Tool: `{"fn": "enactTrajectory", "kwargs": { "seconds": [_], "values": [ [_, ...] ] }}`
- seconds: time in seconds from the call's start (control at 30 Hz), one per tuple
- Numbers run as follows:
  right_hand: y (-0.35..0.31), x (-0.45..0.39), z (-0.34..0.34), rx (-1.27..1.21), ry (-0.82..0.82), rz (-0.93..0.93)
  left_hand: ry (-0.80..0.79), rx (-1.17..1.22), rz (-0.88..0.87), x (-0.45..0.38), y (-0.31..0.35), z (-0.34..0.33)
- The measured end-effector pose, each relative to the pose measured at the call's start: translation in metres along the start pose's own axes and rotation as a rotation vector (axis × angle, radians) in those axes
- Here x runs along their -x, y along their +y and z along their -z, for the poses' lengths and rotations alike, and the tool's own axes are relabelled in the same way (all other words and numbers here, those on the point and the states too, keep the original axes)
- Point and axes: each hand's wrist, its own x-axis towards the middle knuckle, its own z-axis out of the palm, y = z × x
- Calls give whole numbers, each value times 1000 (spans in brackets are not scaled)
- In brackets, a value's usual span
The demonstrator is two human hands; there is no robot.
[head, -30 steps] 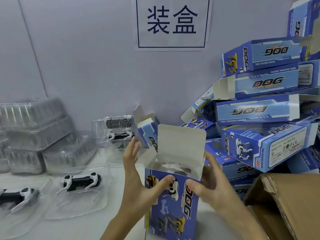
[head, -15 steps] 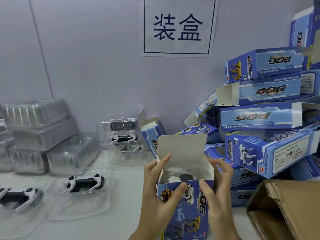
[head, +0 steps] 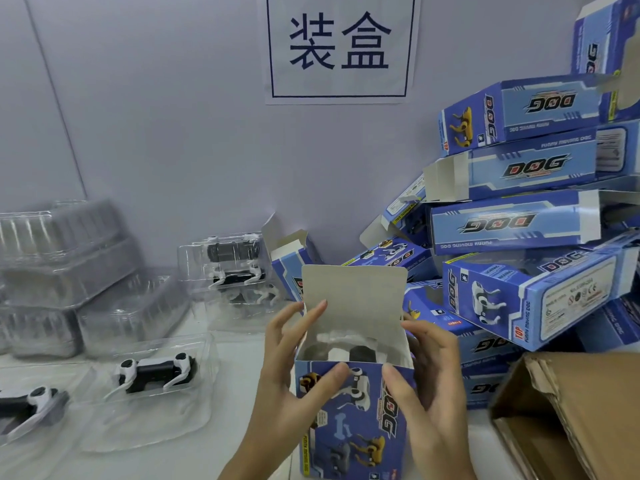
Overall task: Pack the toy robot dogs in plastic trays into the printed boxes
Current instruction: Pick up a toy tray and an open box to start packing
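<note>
Holding the printed box (head: pixel 353 417) upright near the bench's front edge, left hand (head: pixel 294 368) and right hand (head: pixel 429 368) both gripping its sides. Toy dog in tray (head: pixel 346 348) sits inside; top flap (head: pixel 353 296) stands open. Closing step; next I'd fold the flap down and tuck it.

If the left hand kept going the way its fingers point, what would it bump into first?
The left hand grips the open blue box, fingers pointing up and to the right. Going straight on, they would probably meet the box's raised grey flap first, since the fingertips already sit at its edge. Depth is hard to judge.
</note>
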Motion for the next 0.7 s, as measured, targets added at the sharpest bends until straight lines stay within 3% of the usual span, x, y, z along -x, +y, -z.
{"fn": "enactTrajectory", "kwargs": {
  "seconds": [0.17, 0.33, 0.7],
  "values": [
    [-4, -1, 1, 150, -15, 56, 119, -265, -200, -1, -6, 0],
    [-9, -1, -2, 339, 29, 216, 130, -260, -234, 2, -9, -3],
    [-14, -5, 4, 346, -103, 117, 86, -165, -231, 0, 0, 1]
  ]
}}
